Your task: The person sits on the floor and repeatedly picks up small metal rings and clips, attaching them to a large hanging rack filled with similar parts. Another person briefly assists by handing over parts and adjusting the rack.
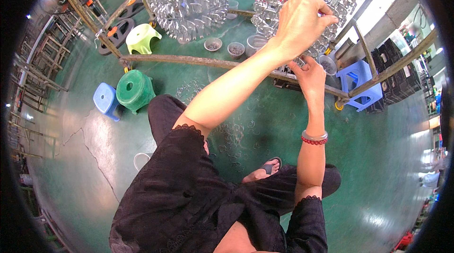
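Observation:
My left hand [302, 23] is raised in front of the right-hand hanging cluster of shiny metal pieces [269, 9]. Its fingers are bent and drawn in, with the thumb and index finger close together; whatever they grip is hidden or too small to name. Lower down, my right hand [312, 79] reaches up to the bottom of the same cluster. Thumb and fingers are curled together there, and what is between them cannot be made out. A second cluster of similar metal pieces [184, 4] hangs to the left, apart from both hands.
A metal frame bar [184, 59] crosses in front of the clusters. Bowls of small parts [235, 50] stand on the floor beyond it. Green [135, 90], blue [106, 99] and yellow-green [142, 38] stools are at left, another blue stool [362, 82] at right. Thin curved scraps [231, 139] litter the green floor.

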The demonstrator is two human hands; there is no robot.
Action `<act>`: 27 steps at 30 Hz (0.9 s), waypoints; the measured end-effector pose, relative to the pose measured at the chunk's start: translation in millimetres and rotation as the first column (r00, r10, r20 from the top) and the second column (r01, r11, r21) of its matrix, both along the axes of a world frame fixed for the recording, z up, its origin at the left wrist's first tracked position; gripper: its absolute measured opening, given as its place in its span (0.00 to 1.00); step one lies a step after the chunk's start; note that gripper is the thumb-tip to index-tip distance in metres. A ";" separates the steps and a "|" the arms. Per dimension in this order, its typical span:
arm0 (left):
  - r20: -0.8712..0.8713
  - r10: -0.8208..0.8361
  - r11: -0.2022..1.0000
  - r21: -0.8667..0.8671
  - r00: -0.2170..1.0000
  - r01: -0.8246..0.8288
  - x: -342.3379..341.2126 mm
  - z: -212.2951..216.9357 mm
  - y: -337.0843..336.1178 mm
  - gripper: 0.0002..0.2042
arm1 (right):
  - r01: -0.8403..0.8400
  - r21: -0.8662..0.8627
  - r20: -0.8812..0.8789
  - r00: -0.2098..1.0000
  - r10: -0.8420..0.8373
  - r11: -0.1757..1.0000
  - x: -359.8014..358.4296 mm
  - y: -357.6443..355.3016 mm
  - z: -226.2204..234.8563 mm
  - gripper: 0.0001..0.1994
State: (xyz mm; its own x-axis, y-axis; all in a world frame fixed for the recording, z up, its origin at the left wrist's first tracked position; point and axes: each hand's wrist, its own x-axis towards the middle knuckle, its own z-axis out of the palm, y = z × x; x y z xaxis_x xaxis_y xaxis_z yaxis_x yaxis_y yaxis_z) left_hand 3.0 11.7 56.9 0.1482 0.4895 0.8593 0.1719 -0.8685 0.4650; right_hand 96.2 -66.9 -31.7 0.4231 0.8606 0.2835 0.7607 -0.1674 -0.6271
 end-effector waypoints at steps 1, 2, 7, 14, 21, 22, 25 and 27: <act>0.006 -0.014 1.000 -0.014 1.000 0.014 0.9 -0.8 0.1 0.10 | 0.003 -0.019 0.015 1.000 -0.003 1.000 -0.3 2.8 -3.0 0.25; 0.013 -0.027 0.999 -0.028 1.000 0.028 1.9 -1.6 0.1 0.10 | 0.007 -0.038 0.031 1.000 -0.005 0.999 -0.3 5.2 -5.5 0.24; 0.070 -0.066 0.996 -0.055 0.995 0.069 8.1 -2.4 -2.3 0.10 | -0.035 0.039 0.005 0.999 0.035 0.999 9.0 11.5 -21.2 0.17; 0.212 -0.109 0.963 -0.220 0.971 0.156 -32.1 -33.2 -18.7 0.13 | -0.111 0.048 -0.085 0.990 0.115 0.993 22.3 7.3 -27.0 0.14; -0.150 -0.320 0.709 -0.692 0.935 0.132 -43.0 -182.9 -32.9 0.23 | -0.249 0.137 -0.296 0.914 0.279 0.959 39.1 6.9 -40.3 0.12; -0.020 -0.384 0.606 -0.760 0.923 0.236 -36.0 -186.3 -31.8 0.23 | -0.257 0.138 -0.325 0.901 0.289 0.956 41.0 7.4 -39.7 0.11; 0.298 -0.481 0.325 -0.813 0.824 0.484 -22.8 -194.4 -25.1 0.22 | -0.236 0.053 -0.300 0.923 0.241 0.970 38.4 1.5 -32.1 0.11; 0.389 -0.528 0.242 -0.783 0.754 0.573 -16.8 -201.2 -17.5 0.20 | -0.241 0.034 -0.296 0.925 0.240 0.970 34.8 -1.2 -26.0 0.12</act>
